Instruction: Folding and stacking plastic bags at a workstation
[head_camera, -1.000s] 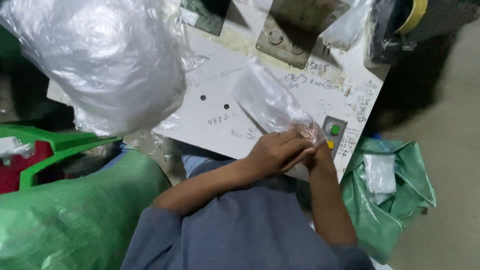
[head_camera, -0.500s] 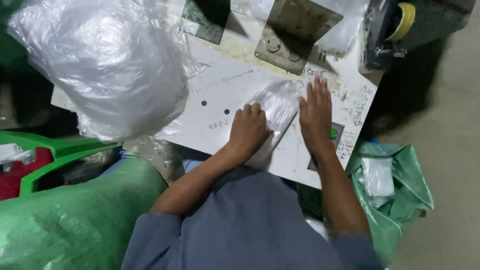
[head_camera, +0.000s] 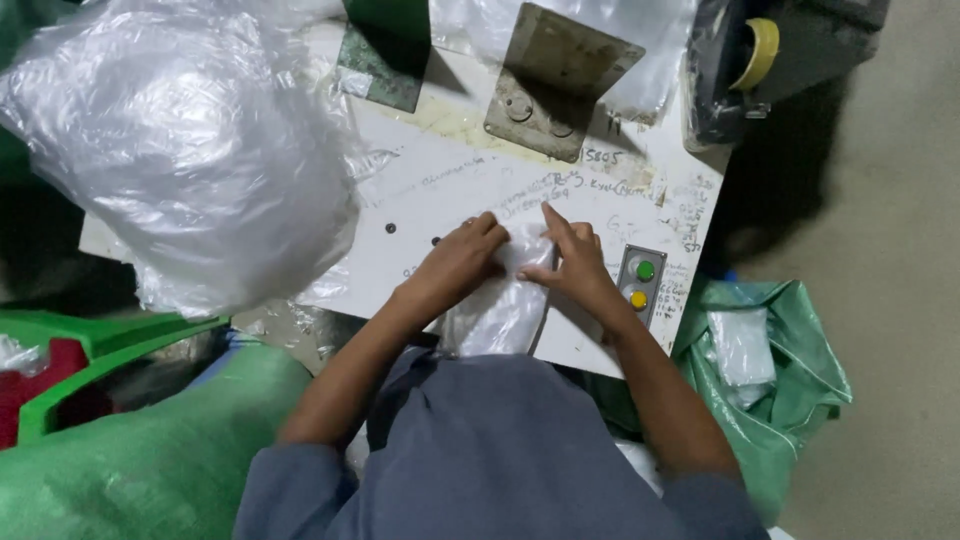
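Note:
A small clear plastic bag (head_camera: 500, 305) lies on the white worktable (head_camera: 420, 200) and hangs over its near edge. My left hand (head_camera: 460, 262) grips the bag's upper left part with curled fingers. On the upper right part sits my right hand (head_camera: 572, 265), pinching the bag's top with the index finger stretched out. The two hands almost touch above the bag.
A large heap of clear plastic bags (head_camera: 180, 140) covers the table's left side. A grey metal bracket (head_camera: 560, 85) stands at the back. A small box with a green and a yellow button (head_camera: 640, 283) is right of my hands. Green woven sacks (head_camera: 770, 370) flank the table.
One second ago both hands held the bag near the button box. They then pressed it flat on the table, and now grip its top edge nearer the middle.

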